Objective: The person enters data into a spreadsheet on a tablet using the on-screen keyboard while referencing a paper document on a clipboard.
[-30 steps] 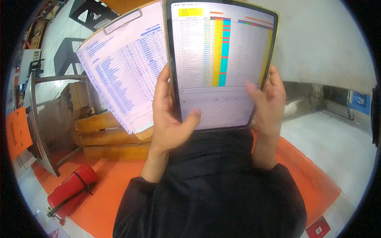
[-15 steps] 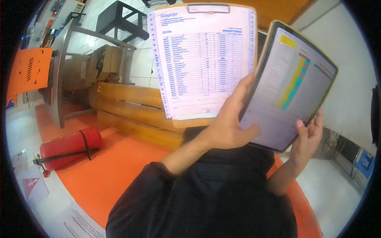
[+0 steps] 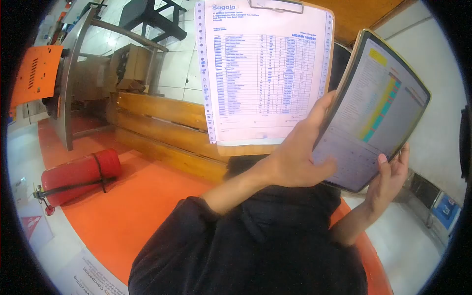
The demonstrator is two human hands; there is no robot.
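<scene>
A tablet (image 3: 376, 108) in a pale-edged case shows a coloured spreadsheet above an on-screen keyboard, tilted at the right. My left hand (image 3: 297, 155) grips its left edge, the thumb over the lower screen and the fingers behind. Around the lower right corner is my right hand (image 3: 388, 184), its thumb at the screen's edge. Left of the tablet lies a clipboard (image 3: 246, 150) with a metal clip, bearing a printed table on paper (image 3: 260, 73). My left fingertips are near the clipboard's right side; whether they touch it I cannot tell.
A wooden bench (image 3: 167, 118) stands beyond my lap. On the orange surface (image 3: 128, 206) at the left lies a red fire extinguisher (image 3: 81, 177). Farther back are a metal-framed table (image 3: 66, 88), a cardboard box (image 3: 135, 66) and a black stool (image 3: 152, 19).
The view has turned toward the clipboard, which now shows nearly whole. The tablet has shifted right and tilted, with both hands still on it.
</scene>
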